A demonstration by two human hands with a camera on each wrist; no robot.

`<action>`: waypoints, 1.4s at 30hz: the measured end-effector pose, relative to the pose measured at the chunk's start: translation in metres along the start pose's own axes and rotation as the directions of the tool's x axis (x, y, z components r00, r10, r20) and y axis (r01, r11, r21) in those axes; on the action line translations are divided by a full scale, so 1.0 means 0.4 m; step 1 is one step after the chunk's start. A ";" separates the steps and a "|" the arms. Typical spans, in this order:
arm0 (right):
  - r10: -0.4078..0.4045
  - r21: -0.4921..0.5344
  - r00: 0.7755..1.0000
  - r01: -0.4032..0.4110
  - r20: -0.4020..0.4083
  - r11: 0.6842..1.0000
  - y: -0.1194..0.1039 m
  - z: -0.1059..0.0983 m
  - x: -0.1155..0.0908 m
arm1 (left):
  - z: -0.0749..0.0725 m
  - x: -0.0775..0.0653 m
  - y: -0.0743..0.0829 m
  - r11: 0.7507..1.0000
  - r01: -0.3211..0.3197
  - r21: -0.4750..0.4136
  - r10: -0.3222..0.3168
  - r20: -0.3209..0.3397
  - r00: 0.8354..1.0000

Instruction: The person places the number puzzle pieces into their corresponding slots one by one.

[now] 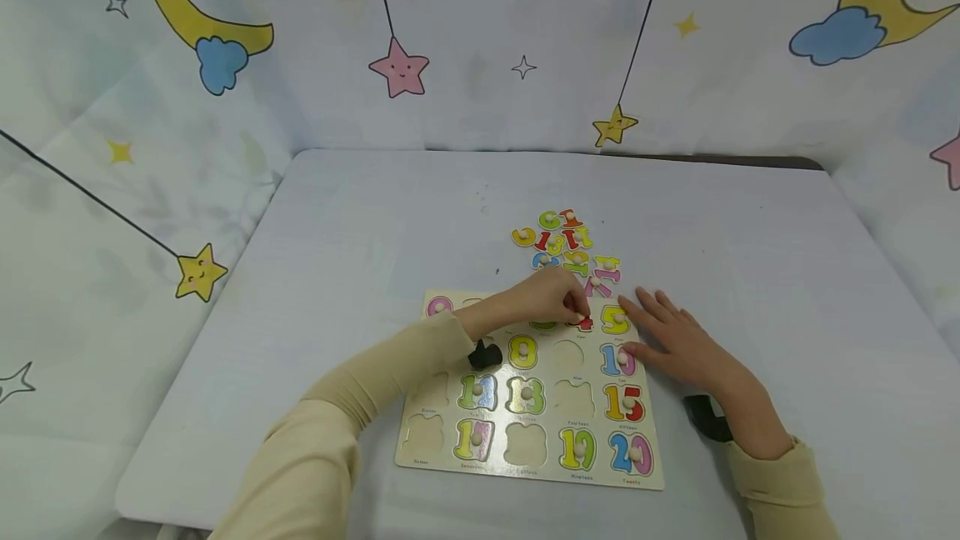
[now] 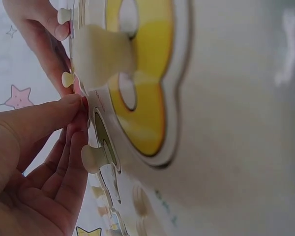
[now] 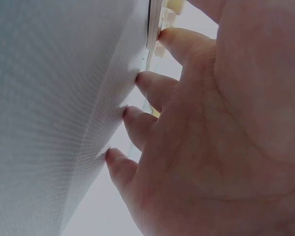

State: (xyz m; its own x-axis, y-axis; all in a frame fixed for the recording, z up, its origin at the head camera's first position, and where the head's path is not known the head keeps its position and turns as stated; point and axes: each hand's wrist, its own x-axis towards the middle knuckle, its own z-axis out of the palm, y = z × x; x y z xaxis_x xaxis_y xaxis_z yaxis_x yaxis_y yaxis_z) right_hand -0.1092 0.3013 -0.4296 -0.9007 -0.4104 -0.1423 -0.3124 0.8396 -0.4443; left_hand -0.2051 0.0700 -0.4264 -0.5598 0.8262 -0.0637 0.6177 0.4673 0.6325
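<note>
Over the top row of a wooden number puzzle board (image 1: 550,407), my left hand (image 1: 551,294) pinches a red number 4 piece (image 1: 585,325) between thumb and fingers. In the left wrist view, the fingertips meet at the board's surface, past the yellow 8 piece (image 2: 152,108) with its round knob. My right hand (image 1: 686,348) lies with fingers spread at the board's right edge, its thumb near the 10 piece (image 1: 617,359). Seen from the right wrist, the fingertips (image 3: 117,156) of my right hand touch the white tabletop, and one finger touches the board's edge (image 3: 155,24).
Beyond the board, several loose number pieces (image 1: 555,242) with knobs lie in a heap on the white table (image 1: 337,232). Recesses without pieces show in the board, such as one at the lower left (image 1: 423,437). A patterned cloth backdrop (image 1: 472,15) stands behind the table.
</note>
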 end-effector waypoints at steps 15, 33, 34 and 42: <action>-0.001 0.000 1.000 0.001 -0.003 1.000 0.001 0.001 -0.001 | 0.003 -0.001 0.002 0.999 0.039 0.019 -0.039 0.007 0.999; -0.001 -0.004 1.000 0.001 0.000 1.000 -0.003 -0.002 -0.001 | -0.037 -0.042 -0.012 0.997 0.020 -0.079 -0.022 -0.033 0.999; -0.002 -0.004 1.000 0.002 -0.001 1.000 -0.003 -0.002 0.000 | -0.048 -0.048 -0.015 0.996 0.016 -0.083 -0.018 -0.032 0.999; -0.008 -0.002 1.000 0.008 -0.006 1.000 -0.001 0.000 -0.001 | -0.142 -0.087 -0.066 0.983 0.079 -0.166 -0.099 -0.117 0.988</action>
State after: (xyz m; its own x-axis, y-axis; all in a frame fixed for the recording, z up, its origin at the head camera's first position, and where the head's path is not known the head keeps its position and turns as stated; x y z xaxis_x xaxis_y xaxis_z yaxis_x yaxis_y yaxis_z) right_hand -0.1085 0.3012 -0.4294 -0.9002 -0.4146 -0.1334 -0.3199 0.8373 -0.4434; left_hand -0.2333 0.0112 -0.3970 -0.6789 0.7333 -0.0352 0.4716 0.4724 0.7446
